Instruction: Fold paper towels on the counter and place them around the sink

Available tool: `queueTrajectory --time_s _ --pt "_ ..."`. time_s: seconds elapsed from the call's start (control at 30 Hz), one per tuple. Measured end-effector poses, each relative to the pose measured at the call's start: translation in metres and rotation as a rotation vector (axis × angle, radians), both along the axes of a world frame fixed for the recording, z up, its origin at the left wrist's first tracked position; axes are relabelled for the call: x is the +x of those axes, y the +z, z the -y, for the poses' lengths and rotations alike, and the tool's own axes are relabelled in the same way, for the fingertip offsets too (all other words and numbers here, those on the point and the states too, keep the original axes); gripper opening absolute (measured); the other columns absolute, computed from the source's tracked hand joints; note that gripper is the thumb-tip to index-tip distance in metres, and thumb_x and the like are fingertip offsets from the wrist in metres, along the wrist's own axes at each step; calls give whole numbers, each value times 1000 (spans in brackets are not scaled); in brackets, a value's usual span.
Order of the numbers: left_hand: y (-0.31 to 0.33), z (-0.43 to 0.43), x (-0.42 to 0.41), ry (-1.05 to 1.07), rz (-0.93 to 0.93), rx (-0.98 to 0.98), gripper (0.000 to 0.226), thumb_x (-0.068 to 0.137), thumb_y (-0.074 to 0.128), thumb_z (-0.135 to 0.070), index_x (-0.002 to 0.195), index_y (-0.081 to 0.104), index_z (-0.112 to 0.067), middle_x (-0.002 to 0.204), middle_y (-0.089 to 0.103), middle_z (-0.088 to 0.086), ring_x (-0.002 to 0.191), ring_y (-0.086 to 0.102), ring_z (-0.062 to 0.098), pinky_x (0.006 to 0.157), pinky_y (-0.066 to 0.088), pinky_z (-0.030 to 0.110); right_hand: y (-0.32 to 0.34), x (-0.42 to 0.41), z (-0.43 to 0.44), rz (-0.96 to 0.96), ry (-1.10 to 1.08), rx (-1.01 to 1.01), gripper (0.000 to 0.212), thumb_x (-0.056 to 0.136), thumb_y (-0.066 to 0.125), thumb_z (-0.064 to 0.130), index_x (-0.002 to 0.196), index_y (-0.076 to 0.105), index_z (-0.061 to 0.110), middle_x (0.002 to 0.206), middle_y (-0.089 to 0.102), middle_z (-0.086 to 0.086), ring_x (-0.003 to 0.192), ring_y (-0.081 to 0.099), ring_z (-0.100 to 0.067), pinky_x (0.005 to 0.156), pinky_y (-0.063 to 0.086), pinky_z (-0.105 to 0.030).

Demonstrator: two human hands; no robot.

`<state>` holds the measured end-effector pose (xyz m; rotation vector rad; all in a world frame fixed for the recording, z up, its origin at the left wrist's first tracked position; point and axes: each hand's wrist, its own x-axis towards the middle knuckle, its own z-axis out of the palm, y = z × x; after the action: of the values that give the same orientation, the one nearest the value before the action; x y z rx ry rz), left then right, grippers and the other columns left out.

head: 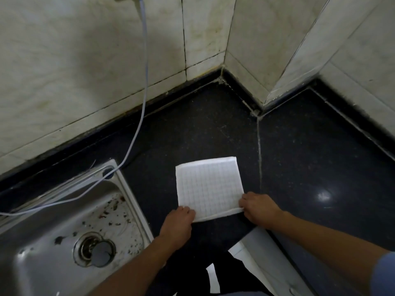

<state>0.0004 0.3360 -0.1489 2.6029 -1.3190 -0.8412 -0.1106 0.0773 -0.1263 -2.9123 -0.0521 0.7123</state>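
Observation:
A white paper towel (208,186) with a grid pattern lies flat on the black counter (299,167), just right of the steel sink (64,231). My left hand (178,223) pinches its near left corner. My right hand (259,207) grips the near right corner. Between the two hands the near edge is rolled up slightly off the counter. The towel's far edge shows a doubled layer.
A thin white cable (145,82) hangs down the tiled wall (85,71) and runs across the sink's back rim. The sink basin is speckled with dirt around its drain (94,251). The counter bends around a wall corner (256,112) at the back right.

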Motion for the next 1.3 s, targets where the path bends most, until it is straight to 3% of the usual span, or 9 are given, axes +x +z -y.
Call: queueTrajectory --time_s 0.1,0.23,0.37,0.53,0.8,0.93,1.0,1.1,1.3 --pt "7 -7 13 82 -208 43 16 83 51 -11 96 61 -15 102 62 4 92 58 18 73 42 25 8 4 9 -205 -145 105 20 87 51 24 101 65 21 107 63 1 100 58 -18 81 45 -29" --pt "27 1 57 386 -340 -110 14 79 68 -11 91 69 -19 82 65 -2 70 59 6 64 45 15 26 35 33 -124 -356 216 18 87 58 25 101 68 23 96 63 7 92 60 -15 74 43 -26" --pt "34 19 102 643 -270 -287 15 77 74 -9 75 66 -21 66 67 3 63 64 16 64 54 29 32 81 50 25 -545 231 16 86 62 24 101 68 25 96 66 4 94 62 -20 75 47 -31" --pt "20 45 128 736 -192 -232 13 79 73 -12 72 65 -19 66 65 0 67 64 18 71 55 33 15 113 54 19 -596 146 16 90 57 26 104 65 25 103 68 -3 93 63 -25 75 50 -35" --pt "0 58 130 700 -140 -26 8 79 70 -17 77 63 -18 83 67 6 84 64 25 75 52 33 -4 118 58 -76 -579 67 23 90 57 24 112 57 20 103 65 -6 90 62 -25 68 46 -32" --pt "9 54 120 534 76 -85 19 83 65 -18 100 61 -13 100 56 6 93 56 24 72 50 35 5 109 53 119 -473 7 33 91 57 29 122 53 19 114 57 -4 103 56 -23 76 49 -36" --pt "14 57 104 361 181 -201 13 81 65 -11 94 63 -12 95 57 6 87 56 23 64 48 33 8 103 38 221 -355 54 29 93 54 28 120 55 19 115 54 -4 107 53 -22 75 47 -34" --pt "14 62 68 133 201 -171 6 78 65 -9 82 65 -13 83 60 5 74 60 25 55 48 34 1 90 1 161 -152 139 25 94 50 28 115 57 17 115 53 -5 106 53 -24 72 46 -36" --pt "-11 17 44 150 186 -133 25 61 80 -6 66 57 -14 71 57 2 61 58 22 41 44 28 -32 49 7 175 -151 157 16 92 55 23 87 61 10 91 57 -8 83 59 -28 58 49 -39"
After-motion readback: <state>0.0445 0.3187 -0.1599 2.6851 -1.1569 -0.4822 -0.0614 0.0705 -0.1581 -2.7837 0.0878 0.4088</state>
